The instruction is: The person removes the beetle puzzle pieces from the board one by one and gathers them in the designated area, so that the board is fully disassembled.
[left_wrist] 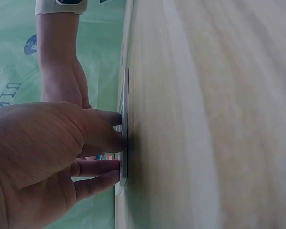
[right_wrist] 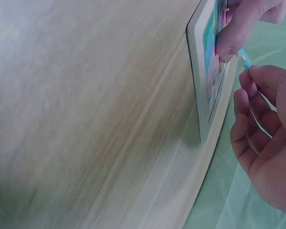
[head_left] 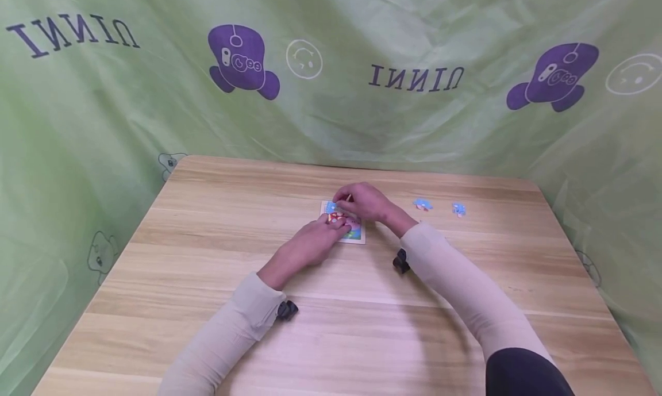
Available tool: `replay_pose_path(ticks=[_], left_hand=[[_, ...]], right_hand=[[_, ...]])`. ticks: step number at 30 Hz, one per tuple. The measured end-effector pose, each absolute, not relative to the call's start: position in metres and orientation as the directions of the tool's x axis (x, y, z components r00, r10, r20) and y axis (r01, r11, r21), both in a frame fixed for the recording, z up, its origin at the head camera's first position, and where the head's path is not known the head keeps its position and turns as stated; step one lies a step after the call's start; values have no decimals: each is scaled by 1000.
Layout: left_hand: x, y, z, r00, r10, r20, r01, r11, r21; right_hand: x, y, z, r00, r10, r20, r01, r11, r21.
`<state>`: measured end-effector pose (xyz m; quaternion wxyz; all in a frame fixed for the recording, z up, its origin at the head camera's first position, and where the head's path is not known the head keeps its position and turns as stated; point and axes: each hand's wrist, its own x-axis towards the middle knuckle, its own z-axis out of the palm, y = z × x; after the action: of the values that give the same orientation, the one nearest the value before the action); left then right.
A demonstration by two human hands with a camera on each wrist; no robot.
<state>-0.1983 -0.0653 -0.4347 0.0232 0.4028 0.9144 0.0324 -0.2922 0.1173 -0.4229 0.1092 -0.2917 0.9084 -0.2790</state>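
Note:
A small picture puzzle board (head_left: 357,241) with a pale frame lies near the middle of the table. My left hand (head_left: 312,241) rests on it, its fingertips pressing the picture from the near left side. In the left wrist view those fingers (left_wrist: 97,183) reach the board's face nearly straight. Over the board's far edge, my right hand (head_left: 364,202) pinches a thin blue puzzle piece (right_wrist: 245,58) between thumb and index finger. Its other fingers curl loosely in the right wrist view. My hands cover parts of the picture.
Two loose blue puzzle pieces, one nearer (head_left: 423,204) and one farther right (head_left: 458,210), lie right of the board. The wooden table (head_left: 207,212) ends at a green printed curtain (head_left: 331,126). Black wrist devices (head_left: 400,262) sit under both sleeves.

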Motion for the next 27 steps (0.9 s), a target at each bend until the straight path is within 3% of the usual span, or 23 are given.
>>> replay_pose_path(ticks=[15,27], left_hand=[[-197,-65,-433,-712,698,-70,690,715,113],[-195,-64,-432,-736,668,-110,654,743,139]], right_hand=[[-289,119,-415,-831,-556,-6,-449,677,-582],[-292,147,-413,-851,-523,-43,-398,697,-596]])
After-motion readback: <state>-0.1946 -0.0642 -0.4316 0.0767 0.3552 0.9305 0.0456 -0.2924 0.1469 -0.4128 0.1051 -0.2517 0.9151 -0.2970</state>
